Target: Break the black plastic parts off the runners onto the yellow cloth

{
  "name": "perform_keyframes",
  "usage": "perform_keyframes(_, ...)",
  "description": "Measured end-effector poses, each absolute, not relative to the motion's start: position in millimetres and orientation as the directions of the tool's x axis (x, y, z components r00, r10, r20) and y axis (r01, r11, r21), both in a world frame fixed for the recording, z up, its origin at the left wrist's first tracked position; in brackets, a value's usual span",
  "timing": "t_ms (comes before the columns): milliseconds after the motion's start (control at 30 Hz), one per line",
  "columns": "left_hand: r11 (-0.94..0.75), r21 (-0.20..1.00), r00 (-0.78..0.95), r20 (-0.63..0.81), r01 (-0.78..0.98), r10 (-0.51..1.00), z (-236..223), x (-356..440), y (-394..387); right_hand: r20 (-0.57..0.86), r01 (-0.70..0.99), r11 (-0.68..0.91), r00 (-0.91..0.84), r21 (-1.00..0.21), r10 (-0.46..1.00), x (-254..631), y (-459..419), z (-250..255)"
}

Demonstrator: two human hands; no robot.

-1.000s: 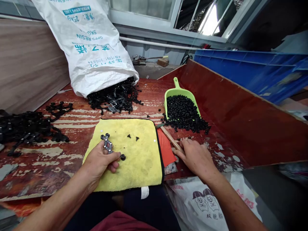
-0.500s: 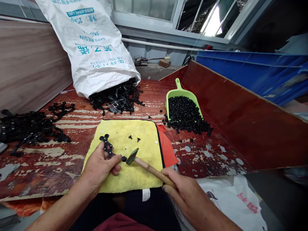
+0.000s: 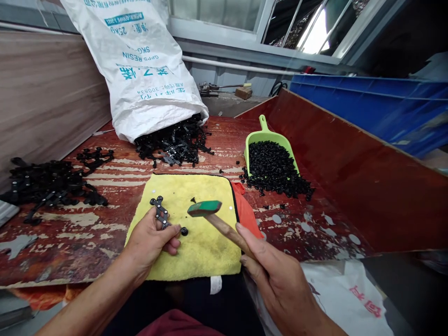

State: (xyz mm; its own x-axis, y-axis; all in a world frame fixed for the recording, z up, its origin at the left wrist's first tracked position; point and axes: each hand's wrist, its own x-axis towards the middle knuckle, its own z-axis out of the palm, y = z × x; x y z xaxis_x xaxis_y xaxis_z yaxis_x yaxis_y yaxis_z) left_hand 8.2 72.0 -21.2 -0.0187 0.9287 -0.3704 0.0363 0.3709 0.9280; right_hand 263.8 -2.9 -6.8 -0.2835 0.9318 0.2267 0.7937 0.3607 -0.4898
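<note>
My left hand (image 3: 154,240) is closed on a black folding linkage (image 3: 161,213) of riveted crossed bars, low over a yellow cloth (image 3: 206,252). One round black end (image 3: 184,231) of the linkage sticks out past my fingertips to the right. My right hand (image 3: 276,275) grips a hammer (image 3: 224,228) by its wooden handle. The green hammer head (image 3: 205,208) is raised over the cloth, apart from the linkage. A small black plug (image 3: 192,199) lies on the cloth just left of the hammer head.
A light-green dustpan (image 3: 263,122) brims with small black plugs (image 3: 276,165), some spilled onto the worn red table (image 3: 224,149). Black linkages spill from a white sack (image 3: 150,84). Another linkage pile (image 3: 56,184) lies left. An orange cloth (image 3: 247,212) shows under the yellow one. Boards edge both sides.
My right hand has picked the hammer up from beside the cloth, brought it left over the cloth and raised it. My left hand keeps hold of the linkage in nearly the same place.
</note>
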Motion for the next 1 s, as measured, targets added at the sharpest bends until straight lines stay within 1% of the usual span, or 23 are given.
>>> perform_keyframes(100,0.385,0.922,-0.018,-0.385,0.029,0.923,-21.0,7.9,72.2,0.157,0.819,0.373,-0.338,-0.436,0.928,259.9,-1.7,-10.1)
perform_keyframes(133,0.389,0.921,-0.018,-0.389,0.025,0.921,-21.0,8.0,72.7,0.157,0.82,0.376,-0.343,-0.43,0.926,259.4,-1.0,-10.1)
perform_keyframes(233,0.392,0.92,-0.019,-0.391,0.012,0.92,-20.8,8.6,74.5,0.229,0.814,0.368,-0.294,-0.449,0.928,260.0,-0.7,-8.4)
perform_keyframes(300,0.39,0.921,-0.015,-0.39,0.01,0.921,-20.7,8.7,75.0,0.252,0.821,0.369,-0.282,-0.436,0.926,260.4,-2.0,-9.2)
perform_keyframes(467,0.379,0.925,-0.013,-0.379,0.031,0.925,-22.1,8.5,72.1,0.201,0.838,0.387,-0.333,-0.386,0.921,259.8,-4.3,-12.6)
perform_keyframes(633,0.328,0.944,-0.053,-0.326,0.033,0.944,-22.2,10.2,69.5,0.221,0.89,0.277,-0.207,-0.362,0.953,275.6,4.2,2.0)
perform_keyframes(733,0.337,0.942,-0.064,-0.335,0.011,0.94,-21.8,10.7,70.9,0.212,0.948,0.142,-0.082,-0.286,0.974,299.3,17.1,-2.5)
perform_keyframes(833,0.357,0.934,-0.081,-0.356,-0.003,0.931,-22.4,10.4,73.0,0.16,0.982,-0.002,0.033,-0.188,0.987,324.9,32.3,-19.8)
perform_keyframes(933,0.378,0.925,-0.096,-0.379,-0.03,0.92,-22.1,9.7,74.6,0.142,0.993,-0.024,0.04,-0.115,0.989,334.3,42.3,-31.6)
perform_keyframes(1000,0.408,0.911,-0.103,-0.412,-0.054,0.905,-20.4,9.2,75.3,0.202,0.994,-0.017,0.039,-0.11,0.979,323.6,43.7,-30.2)
